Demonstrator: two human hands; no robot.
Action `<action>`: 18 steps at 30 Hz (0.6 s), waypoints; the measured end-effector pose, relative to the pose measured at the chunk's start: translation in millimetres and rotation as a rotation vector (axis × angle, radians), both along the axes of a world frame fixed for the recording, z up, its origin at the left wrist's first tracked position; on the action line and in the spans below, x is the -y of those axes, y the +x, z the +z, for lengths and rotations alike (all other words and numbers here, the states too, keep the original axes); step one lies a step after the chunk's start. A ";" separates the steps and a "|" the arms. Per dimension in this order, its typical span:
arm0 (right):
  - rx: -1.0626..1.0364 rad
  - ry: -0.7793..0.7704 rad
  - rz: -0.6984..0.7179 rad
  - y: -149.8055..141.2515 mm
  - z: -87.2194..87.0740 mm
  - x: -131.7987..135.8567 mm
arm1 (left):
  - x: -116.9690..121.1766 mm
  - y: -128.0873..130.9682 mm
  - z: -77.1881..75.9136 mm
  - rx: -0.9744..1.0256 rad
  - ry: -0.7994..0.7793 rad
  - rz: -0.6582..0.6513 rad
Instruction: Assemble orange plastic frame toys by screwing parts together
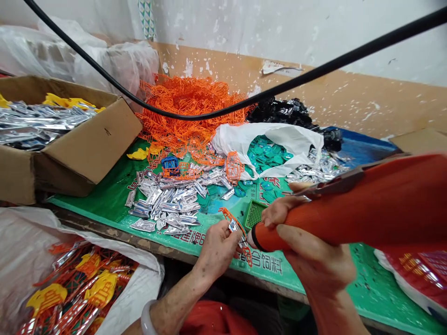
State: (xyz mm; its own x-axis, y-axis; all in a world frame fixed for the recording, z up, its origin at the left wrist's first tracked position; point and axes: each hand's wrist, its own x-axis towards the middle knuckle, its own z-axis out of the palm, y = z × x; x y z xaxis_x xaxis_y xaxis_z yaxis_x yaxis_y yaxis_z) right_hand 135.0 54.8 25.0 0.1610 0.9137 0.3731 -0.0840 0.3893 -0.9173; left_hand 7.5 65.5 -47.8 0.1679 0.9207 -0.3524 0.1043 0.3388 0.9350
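My left hand (219, 246) pinches an orange plastic lattice part (228, 215) with a silver plate (233, 226) lying against it. My right hand (314, 256) is wrapped round a large orange power screwdriver (363, 204), which points left. Its black-ringed nose (257, 235) is right beside the pinched part; whether the tip touches it, I cannot tell. Just behind the nose stands a small green mesh basket (254, 213). Many silver plates (169, 202) lie loose to the left of my hands.
Orange lattice parts (192, 102) are heaped at the back, near a white bag of teal pieces (267, 153) and black parts (282, 111). A cardboard box (94, 139) stands left. Below it, a sack (146, 265) holds assembled pieces. A black cable (216, 113) sags across the view.
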 end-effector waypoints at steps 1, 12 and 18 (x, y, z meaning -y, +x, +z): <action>0.018 -0.006 -0.002 -1.0 -0.1 0.5 | 0.4 -0.3 -0.7 0.003 0.010 0.006; 0.076 -0.005 -0.042 -10.7 -2.3 4.8 | 1.2 0.9 -12.2 0.061 0.026 0.060; 0.055 0.000 -0.024 -12.1 -0.3 4.6 | 2.1 -1.3 -11.3 0.060 0.014 0.054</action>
